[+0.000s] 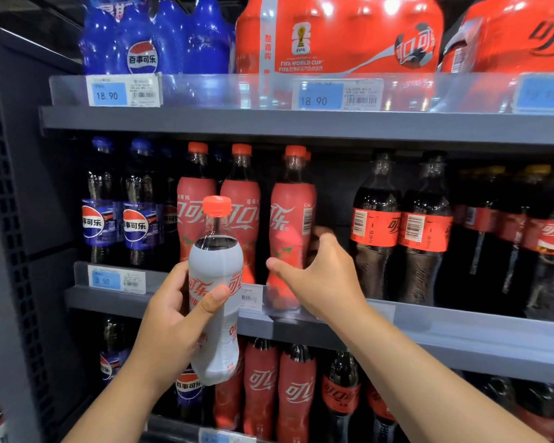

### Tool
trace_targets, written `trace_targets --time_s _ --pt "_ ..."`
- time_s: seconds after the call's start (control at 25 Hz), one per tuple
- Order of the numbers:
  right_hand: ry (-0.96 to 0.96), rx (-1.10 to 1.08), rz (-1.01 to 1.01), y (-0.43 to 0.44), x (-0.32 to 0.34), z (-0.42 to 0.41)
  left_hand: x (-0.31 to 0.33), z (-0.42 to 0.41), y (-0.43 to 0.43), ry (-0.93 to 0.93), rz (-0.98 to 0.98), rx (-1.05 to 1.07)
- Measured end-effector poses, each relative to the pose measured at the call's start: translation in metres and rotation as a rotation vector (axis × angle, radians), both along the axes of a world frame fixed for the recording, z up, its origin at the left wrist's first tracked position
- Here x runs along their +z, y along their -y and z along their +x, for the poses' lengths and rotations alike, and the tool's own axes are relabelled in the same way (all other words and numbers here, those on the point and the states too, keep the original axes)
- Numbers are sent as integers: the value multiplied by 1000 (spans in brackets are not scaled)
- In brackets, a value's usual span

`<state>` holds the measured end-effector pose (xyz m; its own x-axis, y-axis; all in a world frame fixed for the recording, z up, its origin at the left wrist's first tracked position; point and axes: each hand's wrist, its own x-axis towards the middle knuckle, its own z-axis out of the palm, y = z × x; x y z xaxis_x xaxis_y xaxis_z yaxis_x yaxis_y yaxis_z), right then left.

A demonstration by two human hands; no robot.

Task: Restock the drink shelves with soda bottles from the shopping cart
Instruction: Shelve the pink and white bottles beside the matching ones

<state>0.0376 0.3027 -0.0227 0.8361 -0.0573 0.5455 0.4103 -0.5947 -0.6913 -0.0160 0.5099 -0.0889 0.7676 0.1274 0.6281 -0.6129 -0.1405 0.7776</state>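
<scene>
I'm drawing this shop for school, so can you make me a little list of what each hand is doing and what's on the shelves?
left hand: holds the white-labelled bottle, red cap up, in front of the shelves
right hand: curls round a red-labelled bottle on the middle shelf
far left: blue-labelled bottles
right, past a gap: black-capped bottles
top shelf: blue multipack and red multipack

Bright overhead light leaves white glare spots on the shrink-wrapped packs above the right grip. The dark bottles to its right sink into shadow and smear with blur. The shelf edge bends near the frame's borders.
</scene>
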Motion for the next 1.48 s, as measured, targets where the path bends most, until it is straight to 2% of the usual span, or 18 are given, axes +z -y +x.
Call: trace_targets --time_s 0.12,0.56,0.72,0.96,1.08,1.2,1.48 --pt "-32 -36 -79 0 -4 2 2 -1 -1 -5 -1 4" --pt "-140 120 -194 12 6 3 10 -11 -2 14 -30 6" --pt "-100 91 -234 14 10 -6 11 -13 1 12 -26 3" --pt "270 233 -6 30 -21 -71 13 -21 10 -10 -10 -27" --pt "120 417 -12 39 -37 -97 11 -24 27 -17 -35 -133" --pt "-21 480 29 49 -50 -107 7 -29 55 -51 -52 -281" --pt "17 392 210 123 -71 -135 11 -47 158 -2 85 -397"
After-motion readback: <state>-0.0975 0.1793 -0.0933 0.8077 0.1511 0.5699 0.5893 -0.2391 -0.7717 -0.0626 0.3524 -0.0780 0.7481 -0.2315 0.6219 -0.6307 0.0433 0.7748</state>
